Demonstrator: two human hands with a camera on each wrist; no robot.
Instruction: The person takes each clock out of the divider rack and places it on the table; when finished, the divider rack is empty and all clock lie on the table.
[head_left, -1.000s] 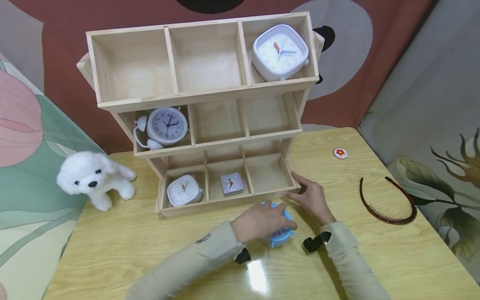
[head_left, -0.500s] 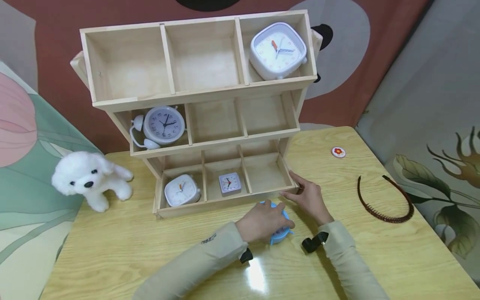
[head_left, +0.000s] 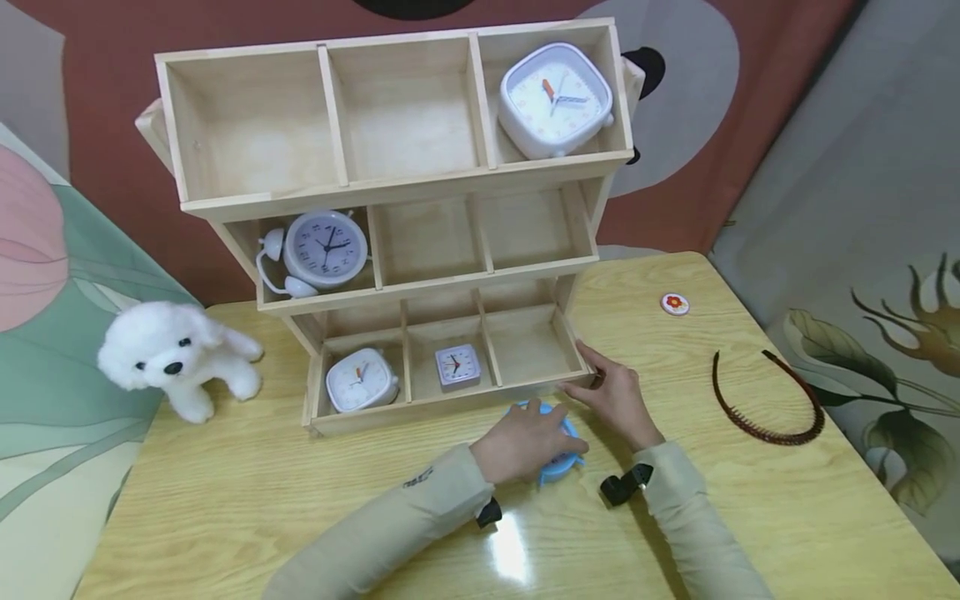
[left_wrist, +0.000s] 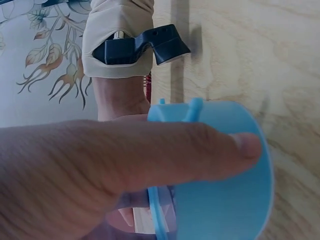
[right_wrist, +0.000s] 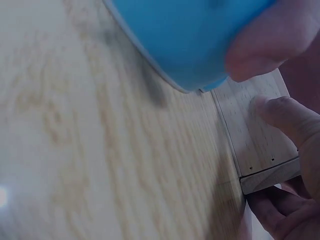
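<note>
My left hand (head_left: pixel 521 442) grips a round blue alarm clock (head_left: pixel 557 477) from above, just in front of the wooden shelf (head_left: pixel 420 185). In the left wrist view its thumb lies across the side of the clock's blue case (left_wrist: pixel 225 205); the dial is mostly hidden. My right hand (head_left: pixel 617 402) holds the shelf's lower right corner, thumb on the front board (right_wrist: pixel 250 120) and fingers around the side. White clocks sit in the shelf: a squarish one (head_left: pixel 557 102) top right, a twin-bell one (head_left: pixel 327 248) middle left, a squarish one (head_left: pixel 362 381) bottom left, and a small lavender one (head_left: pixel 457 367) bottom centre.
On the light wood table (head_left: pixel 225 500), a white plush dog (head_left: pixel 172 354) stands left of the shelf. To the right lie a brown toothed headband (head_left: pixel 780 437) and a round badge with a red flower (head_left: pixel 674 304). Patterned cloth hangs behind and on both sides.
The head view has shifted slightly, so the scene sits a little further left. Both hands keep the same holds on the blue alarm clock and the shelf corner.
</note>
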